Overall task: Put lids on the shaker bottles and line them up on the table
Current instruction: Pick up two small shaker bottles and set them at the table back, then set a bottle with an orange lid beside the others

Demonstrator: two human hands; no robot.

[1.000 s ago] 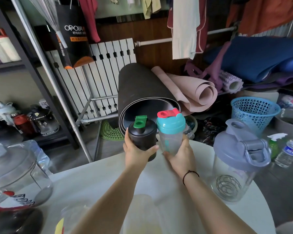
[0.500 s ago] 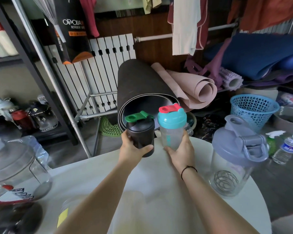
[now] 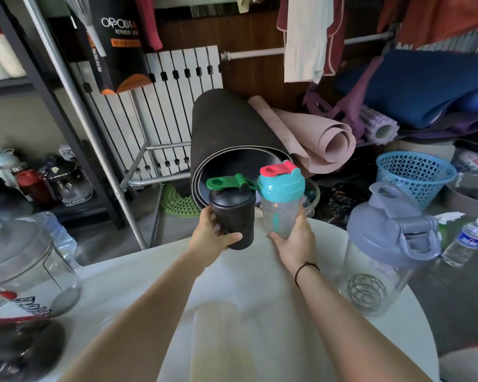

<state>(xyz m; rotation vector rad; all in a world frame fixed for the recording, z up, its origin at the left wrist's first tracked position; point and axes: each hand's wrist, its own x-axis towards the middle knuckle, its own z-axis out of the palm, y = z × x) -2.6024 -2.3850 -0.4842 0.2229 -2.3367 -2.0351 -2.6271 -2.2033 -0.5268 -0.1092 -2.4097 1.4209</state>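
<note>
Head view looks down over a round white table, and at about eleven o'clock on it the left hand is wrapped around the lower body of a black shaker bottle, thumb across the front, its black lid seated and the green flip cap swung up. Just to its right, near twelve o'clock, the right hand closes round the base of a clear shaker bottle with a teal lid and red cap; the two bottles stand almost touching at the table's far edge. At about two o'clock a large clear shaker with a grey lid stands free. To line them up well, I would set both held bottles down upright, bases flat, well inside the rim, then press the green cap shut and match the spacing to the large one.
</note>
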